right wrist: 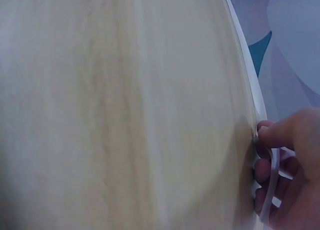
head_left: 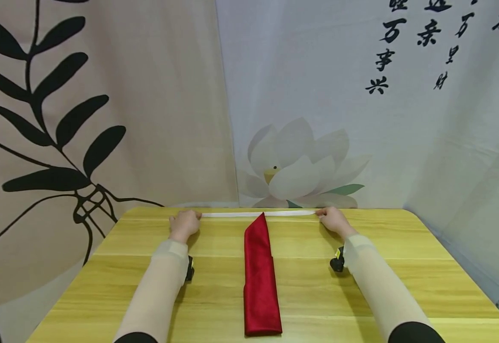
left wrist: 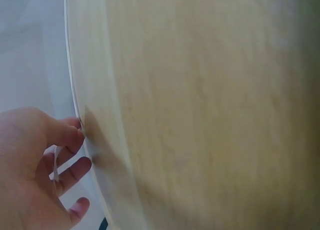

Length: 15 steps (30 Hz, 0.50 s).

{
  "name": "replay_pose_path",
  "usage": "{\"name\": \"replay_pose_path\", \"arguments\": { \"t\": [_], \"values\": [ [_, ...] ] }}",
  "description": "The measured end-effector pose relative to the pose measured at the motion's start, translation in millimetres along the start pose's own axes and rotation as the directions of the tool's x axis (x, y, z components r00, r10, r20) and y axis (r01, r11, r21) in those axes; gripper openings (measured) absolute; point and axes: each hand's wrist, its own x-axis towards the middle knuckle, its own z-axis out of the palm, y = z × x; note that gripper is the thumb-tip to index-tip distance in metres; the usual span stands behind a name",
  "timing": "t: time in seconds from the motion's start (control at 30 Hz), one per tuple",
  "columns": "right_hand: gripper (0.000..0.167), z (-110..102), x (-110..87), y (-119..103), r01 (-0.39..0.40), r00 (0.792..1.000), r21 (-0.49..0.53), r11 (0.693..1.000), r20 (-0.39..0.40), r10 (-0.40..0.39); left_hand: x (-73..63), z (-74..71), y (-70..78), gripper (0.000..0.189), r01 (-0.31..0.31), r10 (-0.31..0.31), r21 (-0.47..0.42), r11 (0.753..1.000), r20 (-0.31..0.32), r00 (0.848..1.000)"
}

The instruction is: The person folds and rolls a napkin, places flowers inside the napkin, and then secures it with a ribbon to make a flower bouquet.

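Note:
A narrow white ribbon [head_left: 228, 215] stretches straight from hand to hand along the far edge of the table. My left hand [head_left: 185, 225] pinches one end between thumb and fingers; in the left wrist view a loose piece hangs by the fingers of this hand [left wrist: 35, 165]. The other end is pinched by my right hand [head_left: 334, 221], and its loose tail curves past the fingers in the right wrist view, where the hand [right wrist: 295, 165] shows at the right. Between the forearms lies a folded red satin cloth [head_left: 260, 281], its pointed top reaching up to the ribbon's middle.
The wooden table [head_left: 318, 305] has rounded far corners. Close behind it hangs a pale curtain [head_left: 172, 119] printed with dark leaves, a white lotus and black characters. A small black device [head_left: 337, 260] sits at my right wrist.

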Motion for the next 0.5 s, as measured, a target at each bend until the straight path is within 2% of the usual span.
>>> {"name": "replay_pose_path", "arguments": {
  "t": [0.27, 0.5],
  "values": [
    [0.033, -1, -0.9, 0, -0.002, 0.999, 0.011, 1.0, -0.037, 0.002, 0.0, -1.4, -8.8, 0.041, -0.006, 0.006, -0.032, 0.999, -0.028, 1.0],
    [0.032, -2, -5.5, 4, -0.081, 0.994, 0.021, 0.997, -0.075, 0.082, -1.1, -2.3, -23.1, 0.038, 0.019, -0.024, -0.12, 0.993, -0.037, 0.999]
  ]
}}
